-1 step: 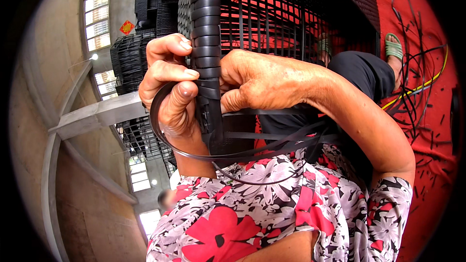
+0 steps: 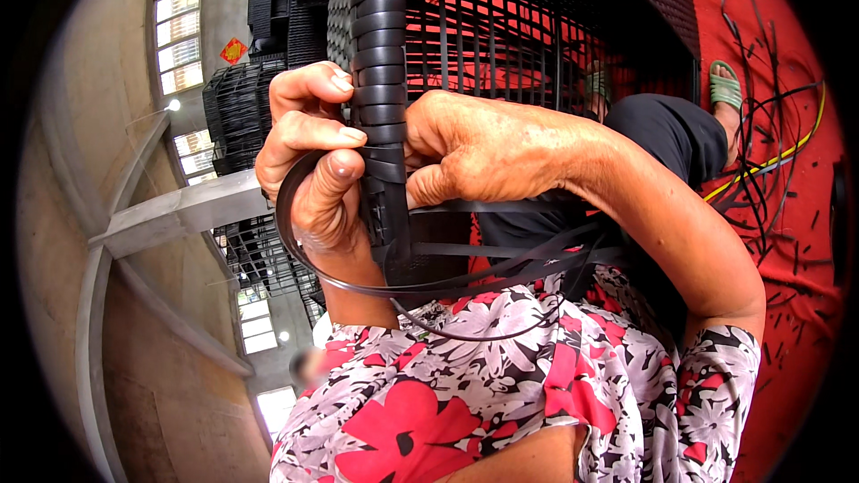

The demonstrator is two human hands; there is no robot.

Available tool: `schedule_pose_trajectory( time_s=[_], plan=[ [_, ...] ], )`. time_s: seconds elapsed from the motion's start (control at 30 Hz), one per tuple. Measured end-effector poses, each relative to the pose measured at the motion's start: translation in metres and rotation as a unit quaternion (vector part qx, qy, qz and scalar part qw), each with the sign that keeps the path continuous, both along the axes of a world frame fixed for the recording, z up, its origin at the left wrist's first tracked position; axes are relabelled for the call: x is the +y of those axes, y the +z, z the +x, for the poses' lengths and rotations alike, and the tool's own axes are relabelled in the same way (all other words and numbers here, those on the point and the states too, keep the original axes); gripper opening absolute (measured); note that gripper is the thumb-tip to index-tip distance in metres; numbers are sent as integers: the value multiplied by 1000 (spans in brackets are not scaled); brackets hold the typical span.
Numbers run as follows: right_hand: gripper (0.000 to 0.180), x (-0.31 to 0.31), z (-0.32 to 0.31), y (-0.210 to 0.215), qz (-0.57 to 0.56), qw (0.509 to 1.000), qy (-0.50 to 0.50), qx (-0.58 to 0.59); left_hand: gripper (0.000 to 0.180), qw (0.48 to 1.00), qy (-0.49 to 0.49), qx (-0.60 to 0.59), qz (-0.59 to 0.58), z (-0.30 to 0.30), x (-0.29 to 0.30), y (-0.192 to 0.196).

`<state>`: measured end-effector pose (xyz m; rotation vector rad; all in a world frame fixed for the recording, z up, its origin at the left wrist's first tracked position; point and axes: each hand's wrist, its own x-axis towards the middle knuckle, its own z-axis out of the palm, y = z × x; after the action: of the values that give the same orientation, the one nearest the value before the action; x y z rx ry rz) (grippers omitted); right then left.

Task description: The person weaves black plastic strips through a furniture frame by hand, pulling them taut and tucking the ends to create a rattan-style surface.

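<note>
A black woven frame with a strip-wrapped edge [image 2: 380, 63] stands upright before me. My left hand [image 2: 313, 143] is at the left of this edge, fingers bent and tips against the wrapping. A flat black plastic strip [image 2: 288, 231] comes out between its thumb and fingers, loops down past the wrist and runs off to the right. My right hand [image 2: 492, 148] is curled at the inner side of the edge, thumb bent; its fingertips are hidden, so what they grip does not show. Below the hands, the wraps give way to straight lengths of black strip [image 2: 391, 224].
Open black lattice [image 2: 483, 45] spans the frame's inside. Loose black strips [image 2: 761, 80], short offcuts and a yellow cord [image 2: 796, 150] lie on the red floor covering [image 2: 805, 304] at right. Green slippers [image 2: 727, 85] are on feet there. More black woven frames [image 2: 242, 116] are stacked at left.
</note>
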<state>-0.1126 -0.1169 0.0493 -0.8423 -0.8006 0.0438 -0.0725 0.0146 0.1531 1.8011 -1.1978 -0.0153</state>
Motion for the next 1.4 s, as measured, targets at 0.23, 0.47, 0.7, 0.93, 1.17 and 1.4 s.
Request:
schedule_pose_trajectory(
  time_s=[0.23,0.47,0.7,0.93,1.17,1.4],
  plan=[
    [15,-5,4,1,-48,999,-3,-9,23,998,-49,-6,42,3,7,4],
    [13,-7,7,2,-69,998,14,8,24,999,-39,-4,34,1,6,2],
    [19,-5,-3,1,-50,998,-22,-5,23,999,-36,-4,31,0,8,1],
    [12,2,-4,-1,-2,998,57,30,22,999,-45,6,25,0,8,-1],
    [10,-3,-18,-2,-31,991,72,111,27,1000,7,7,-24,-8,-2,-8],
    [13,-25,-28,7,-104,984,75,122,27,1000,-4,15,-23,-5,0,-7]
  ],
)
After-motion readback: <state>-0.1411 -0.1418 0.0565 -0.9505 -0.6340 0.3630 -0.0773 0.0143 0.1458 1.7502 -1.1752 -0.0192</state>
